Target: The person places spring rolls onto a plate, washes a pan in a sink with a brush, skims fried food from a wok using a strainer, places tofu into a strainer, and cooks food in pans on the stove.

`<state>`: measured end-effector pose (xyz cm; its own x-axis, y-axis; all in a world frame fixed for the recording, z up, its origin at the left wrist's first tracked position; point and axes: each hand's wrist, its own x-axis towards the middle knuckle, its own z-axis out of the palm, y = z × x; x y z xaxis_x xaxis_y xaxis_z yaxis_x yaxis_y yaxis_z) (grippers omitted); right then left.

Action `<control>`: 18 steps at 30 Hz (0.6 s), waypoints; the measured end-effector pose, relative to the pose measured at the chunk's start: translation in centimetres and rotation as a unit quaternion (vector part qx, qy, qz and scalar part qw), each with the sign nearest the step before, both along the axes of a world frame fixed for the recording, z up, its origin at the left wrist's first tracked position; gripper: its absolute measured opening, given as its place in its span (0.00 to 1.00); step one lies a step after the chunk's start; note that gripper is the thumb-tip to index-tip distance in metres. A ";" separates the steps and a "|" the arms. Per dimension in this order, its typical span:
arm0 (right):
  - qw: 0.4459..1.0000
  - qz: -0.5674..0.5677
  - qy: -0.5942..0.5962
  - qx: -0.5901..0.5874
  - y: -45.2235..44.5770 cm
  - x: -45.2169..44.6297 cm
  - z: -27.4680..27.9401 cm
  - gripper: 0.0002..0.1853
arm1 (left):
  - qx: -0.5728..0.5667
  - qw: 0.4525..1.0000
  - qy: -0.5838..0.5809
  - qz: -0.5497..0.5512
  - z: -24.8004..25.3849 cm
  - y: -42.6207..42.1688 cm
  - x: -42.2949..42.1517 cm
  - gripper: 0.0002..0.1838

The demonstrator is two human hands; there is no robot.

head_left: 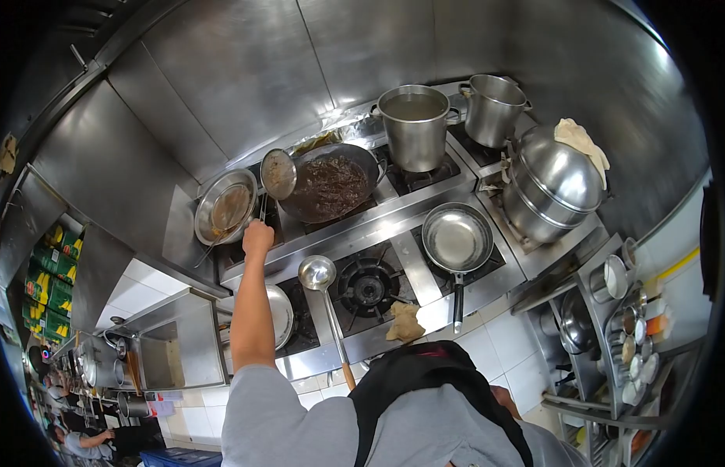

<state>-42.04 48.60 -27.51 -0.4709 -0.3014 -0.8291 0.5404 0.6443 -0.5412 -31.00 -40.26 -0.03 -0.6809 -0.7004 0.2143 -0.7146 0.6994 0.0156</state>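
Steel strainer sat tilted at the wok's edge; left hand gripped its handle; right hand, mostly hidden, couldn't be read.

On the range: two tall pots; one wok; one steamer; one black-handled pan.

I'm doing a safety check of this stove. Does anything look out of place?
Yes: a crumpled cloth lies at the front of the stove, close beside a burner, an odd spot for fabric. The ladle also seems to overhang the front edge.
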 end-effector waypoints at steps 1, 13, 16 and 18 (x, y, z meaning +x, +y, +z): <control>0.999 0.045 0.021 0.008 0.3 0.2 0.0 0.20 | 0.066 0.991 0.035 0.110 3.5 3.6 -0.9 0.17; 0.997 0.048 0.053 0.025 0.3 0.6 0.6 0.19 | 0.378 0.892 0.141 0.203 -5.8 2.4 -11.2 0.22; 0.998 -0.011 0.054 0.017 0.2 0.7 1.0 0.19 | 0.375 0.901 0.165 0.140 -7.5 2.7 -12.9 0.16; 0.999 -0.011 0.044 0.018 0.4 0.7 1.0 0.19 | 0.401 0.894 0.173 0.096 -5.6 5.2 -13.4 0.13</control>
<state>-41.37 48.98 -26.46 -0.5482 -0.2617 -0.7944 0.5062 0.6523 -0.5642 -44.42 -35.04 -5.65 -0.5213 -0.8203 -0.2351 -0.6759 0.2287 0.7007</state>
